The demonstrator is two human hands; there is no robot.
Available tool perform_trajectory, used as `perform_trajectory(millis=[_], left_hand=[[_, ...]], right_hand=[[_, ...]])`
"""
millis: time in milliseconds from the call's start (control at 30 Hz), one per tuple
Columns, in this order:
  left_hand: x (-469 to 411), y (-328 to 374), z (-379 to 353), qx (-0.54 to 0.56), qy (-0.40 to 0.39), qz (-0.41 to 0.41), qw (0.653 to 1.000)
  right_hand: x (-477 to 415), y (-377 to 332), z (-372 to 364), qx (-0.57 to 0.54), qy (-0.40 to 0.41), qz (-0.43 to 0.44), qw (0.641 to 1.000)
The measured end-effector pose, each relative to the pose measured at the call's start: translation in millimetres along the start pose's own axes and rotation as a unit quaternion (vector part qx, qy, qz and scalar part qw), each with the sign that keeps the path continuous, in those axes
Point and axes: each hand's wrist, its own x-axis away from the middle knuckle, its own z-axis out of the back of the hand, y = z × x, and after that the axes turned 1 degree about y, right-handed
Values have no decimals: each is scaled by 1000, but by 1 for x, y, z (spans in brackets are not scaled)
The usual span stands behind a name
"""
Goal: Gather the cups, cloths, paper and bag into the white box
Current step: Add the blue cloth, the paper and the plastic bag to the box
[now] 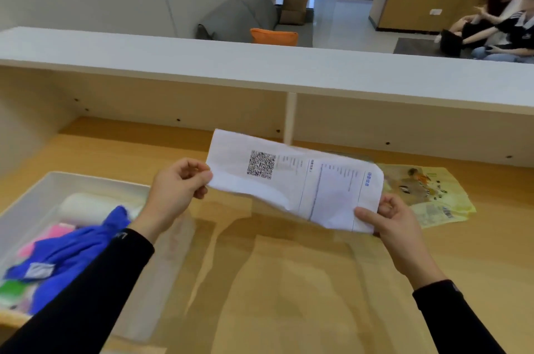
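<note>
A: Box (34, 203) first, out past the left hand (176, 191) on that side: a blue cloth (69, 249), pink and green pieces and something white and rolled lie in it. I can't make out any cups.

B: And the hands?

A: The left hand is pinched shut on the paper's (291, 183) near-left corner. The paper hangs between the two hands, clear of the desk (289, 296), creased across the middle. The right hand (396, 226) is closed on its right end, thumb on top.

B: How should it go in?

A: I'd fold it along that crease, then carry it left and lay it flat on the cloth, so it doesn't catch the rim.

B: What's left?

A: A yellow bag (427, 194), flat on the desk just beyond the right hand.
</note>
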Motion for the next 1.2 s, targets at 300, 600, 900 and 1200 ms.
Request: perform_trajectory(millis=[300,600,900,1200], left_hand=[[-7,-42,228,-74,120,18,990],[-13,-92,306,-422,49,71,902],[-21,-101,259,-473,-227,-69,849],[-28,-85,235,-545,-166,-173,803]], right_hand=[[47,-31,-221,110,-175,107,973],[82,-22,-342,451,-200,108,863],[93,0,-366,715,-272,172,621],[95,-16,-336,495,-214,169,825]])
